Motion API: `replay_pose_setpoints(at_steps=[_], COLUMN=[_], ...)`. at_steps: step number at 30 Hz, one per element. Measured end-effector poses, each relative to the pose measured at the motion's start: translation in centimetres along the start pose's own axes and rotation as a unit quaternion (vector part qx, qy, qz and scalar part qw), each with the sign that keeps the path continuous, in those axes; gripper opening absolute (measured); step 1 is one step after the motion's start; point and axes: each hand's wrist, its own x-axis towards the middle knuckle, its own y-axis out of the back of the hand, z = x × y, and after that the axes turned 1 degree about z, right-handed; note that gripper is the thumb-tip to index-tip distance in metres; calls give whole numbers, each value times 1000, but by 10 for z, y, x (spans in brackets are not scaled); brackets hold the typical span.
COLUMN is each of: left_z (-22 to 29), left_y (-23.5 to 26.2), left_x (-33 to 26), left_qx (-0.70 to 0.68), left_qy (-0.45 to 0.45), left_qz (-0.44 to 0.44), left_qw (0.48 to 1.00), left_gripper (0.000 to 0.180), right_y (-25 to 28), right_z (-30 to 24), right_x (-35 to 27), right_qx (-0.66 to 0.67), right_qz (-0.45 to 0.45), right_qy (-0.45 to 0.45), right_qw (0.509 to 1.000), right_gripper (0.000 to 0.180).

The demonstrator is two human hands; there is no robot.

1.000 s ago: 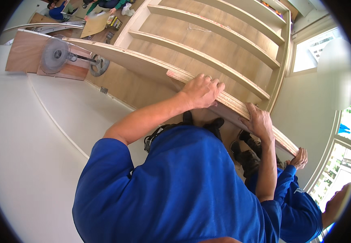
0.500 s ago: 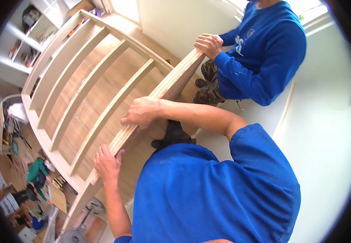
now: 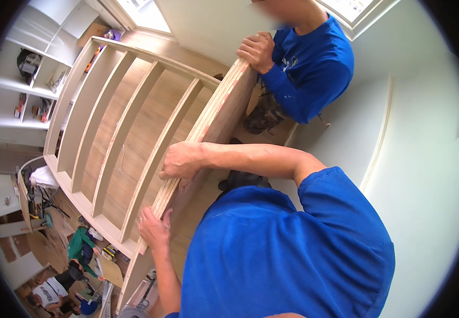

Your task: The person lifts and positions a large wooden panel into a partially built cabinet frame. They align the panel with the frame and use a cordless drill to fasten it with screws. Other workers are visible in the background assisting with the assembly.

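A thick plywood panel [image 3: 221, 119] stands on edge in front of me, its layered top edge running from lower left to upper right. Around that edge my right hand [image 3: 180, 160] is closed, fingers over the far side. Lower down, nearer the panel's near end, my left hand [image 3: 154, 229] grips the same edge, thumb on the side toward me. A co-worker's hands [image 3: 257, 51] hold the far end. Beside the panel stands a large wooden frame [image 3: 128, 246] with several parallel cross boards [image 3: 128, 139].
The co-worker in a blue sweatshirt [image 3: 314, 69] stands at the far right, near a pale wall [image 3: 415, 175]. White shelves [image 3: 7, 100] with tools line the left. Other people [image 3: 54, 289] are among boards and clutter at lower left. A round grey machine part [image 3: 133, 311] lies by the near end.
My view has shifted, so the frame and panel appear farther right and the panel steeper. The co-worker leans closer over the far end. Both my hands keep their hold.
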Motion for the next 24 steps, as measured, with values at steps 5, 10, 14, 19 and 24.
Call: replay_pose_setpoints(at_steps=[5, 10, 14, 19, 24], left_z=[-2, -9, -14, -19, -20], left_y=[-6, -13, -18, -25, -27], left_x=[1, 4, -2, -11, -10], left_qx=[-9, 4, 16, 16, 25], left_qy=[-7, -9, -23, -51, -63], left_qz=[18, 22, 56, 81, 104], left_qw=[1000, 1000, 998, 995, 992], left_gripper=[66, 70, 72, 73, 74], right_y=[24, 39, 23, 9, 16], right_z=[35, 82, 80, 82, 83], right_x=[-50, -101, -100, -95, -99], right_qx=[54, -33, -36, -33, -7], right_qz=[220, 123, 225, 304, 312], right_qy=[-129, -287, -241, -213, -211], right_qw=[965, 949, 943, 928, 926], right_gripper=[71, 70, 63, 44, 21])
